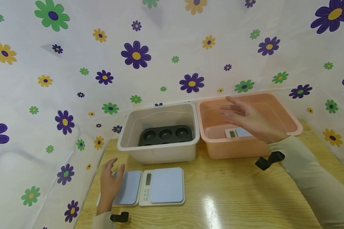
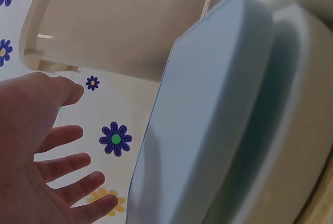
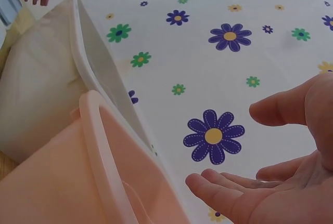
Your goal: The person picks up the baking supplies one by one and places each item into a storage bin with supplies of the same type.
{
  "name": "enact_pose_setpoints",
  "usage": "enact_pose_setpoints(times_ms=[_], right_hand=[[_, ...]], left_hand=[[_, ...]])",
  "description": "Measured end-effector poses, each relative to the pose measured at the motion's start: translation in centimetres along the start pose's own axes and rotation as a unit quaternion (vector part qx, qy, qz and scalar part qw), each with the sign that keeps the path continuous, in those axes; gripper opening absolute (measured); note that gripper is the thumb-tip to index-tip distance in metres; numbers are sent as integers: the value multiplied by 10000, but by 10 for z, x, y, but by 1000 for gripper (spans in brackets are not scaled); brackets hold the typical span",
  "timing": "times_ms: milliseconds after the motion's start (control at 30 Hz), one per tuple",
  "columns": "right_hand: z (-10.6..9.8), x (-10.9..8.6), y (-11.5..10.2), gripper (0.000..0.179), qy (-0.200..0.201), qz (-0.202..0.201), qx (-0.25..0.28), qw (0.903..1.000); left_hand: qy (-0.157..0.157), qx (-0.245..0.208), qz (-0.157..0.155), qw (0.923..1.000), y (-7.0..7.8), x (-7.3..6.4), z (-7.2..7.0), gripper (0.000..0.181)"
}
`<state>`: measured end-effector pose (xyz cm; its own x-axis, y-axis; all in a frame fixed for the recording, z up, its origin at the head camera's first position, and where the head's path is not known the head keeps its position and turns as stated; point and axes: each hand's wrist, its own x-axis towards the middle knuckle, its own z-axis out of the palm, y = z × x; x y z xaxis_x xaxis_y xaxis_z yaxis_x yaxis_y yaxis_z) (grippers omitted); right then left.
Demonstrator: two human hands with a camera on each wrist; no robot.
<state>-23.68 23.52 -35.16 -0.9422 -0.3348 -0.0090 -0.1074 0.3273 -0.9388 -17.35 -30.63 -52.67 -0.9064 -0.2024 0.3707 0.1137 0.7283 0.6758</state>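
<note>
My left hand (image 1: 111,184) hovers over the left kitchen scale (image 1: 129,187), fingers spread and loosely bent, holding nothing. In the left wrist view that scale's pale blue platform (image 2: 192,99) stands apart from the fingers. A second kitchen scale (image 1: 167,185) lies right beside the first, its display on the left. Above the pink bin (image 1: 240,149) is my right hand (image 1: 243,117), thumb apart from the fingers and nothing between them. Inside that bin lies another kitchen scale (image 1: 232,133), partly hidden by the right hand and wrist. The right wrist view shows the bin's rim (image 3: 101,151) below the hand.
A white bin (image 1: 160,154) stands left of the pink one, close against it, with a dark muffin tin (image 1: 165,134) inside. Both bins sit at the back of the wooden table (image 1: 232,190). A flower-patterned sheet (image 1: 160,38) hangs behind and at the sides.
</note>
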Motion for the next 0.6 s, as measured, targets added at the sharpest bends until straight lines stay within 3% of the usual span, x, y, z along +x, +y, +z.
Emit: enact_pose_setpoints(times_ms=[433, 600], right_hand=[[-26, -22, 10, 80, 306, -74, 254, 9992], [-31, -29, 19, 78, 373, -249, 643, 9969]], left_hand=[[-40, 153, -217, 9996, -10, -6, -15, 45], [-23, 167, -182, 9997, -13, -12, -17, 42]])
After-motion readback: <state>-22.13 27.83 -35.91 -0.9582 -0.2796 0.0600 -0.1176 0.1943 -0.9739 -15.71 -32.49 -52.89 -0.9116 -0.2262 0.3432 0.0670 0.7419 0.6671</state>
